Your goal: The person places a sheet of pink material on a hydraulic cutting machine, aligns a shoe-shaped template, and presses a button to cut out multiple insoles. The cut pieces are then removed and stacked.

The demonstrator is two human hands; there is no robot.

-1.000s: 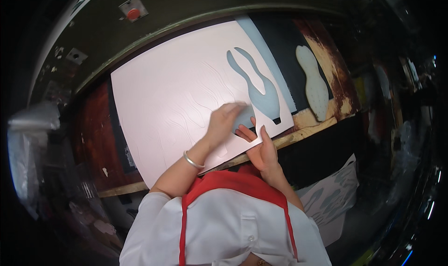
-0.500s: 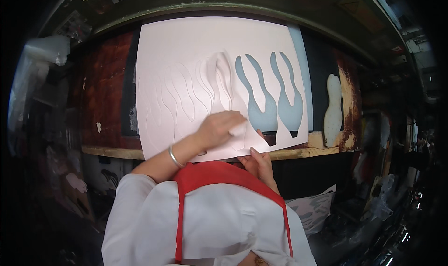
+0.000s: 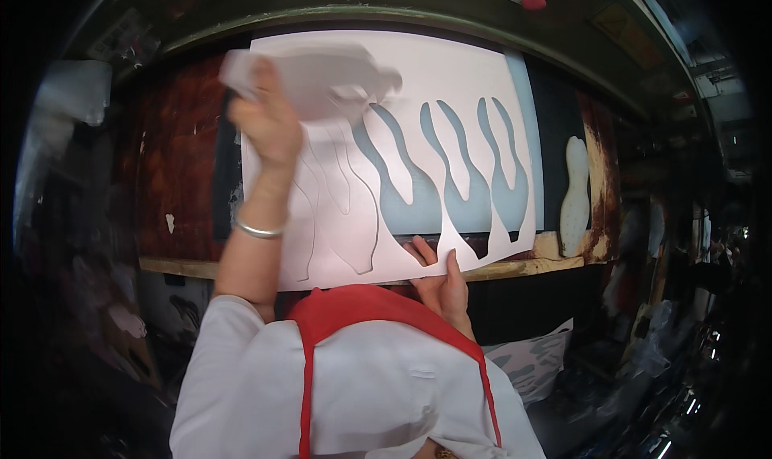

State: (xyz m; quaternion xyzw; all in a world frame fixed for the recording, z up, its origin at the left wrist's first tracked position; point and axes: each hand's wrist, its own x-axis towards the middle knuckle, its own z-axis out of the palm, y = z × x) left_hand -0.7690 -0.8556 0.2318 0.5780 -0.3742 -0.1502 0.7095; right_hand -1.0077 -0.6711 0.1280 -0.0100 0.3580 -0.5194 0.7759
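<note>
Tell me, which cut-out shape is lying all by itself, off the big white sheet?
The lone white cut-out piece at the far right. It lies on the dark, rusty board beside the white sheet, while the other shapes are holes or pieces in that sheet.

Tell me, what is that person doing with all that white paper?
A person in a white top and red apron is pulling cut shapes out of a big white sheet on a workbench. The left hand lifts a curvy white cut-out piece up off the sheet. The right hand presses the sheet's near edge down. Three long wavy holes already show.
</note>
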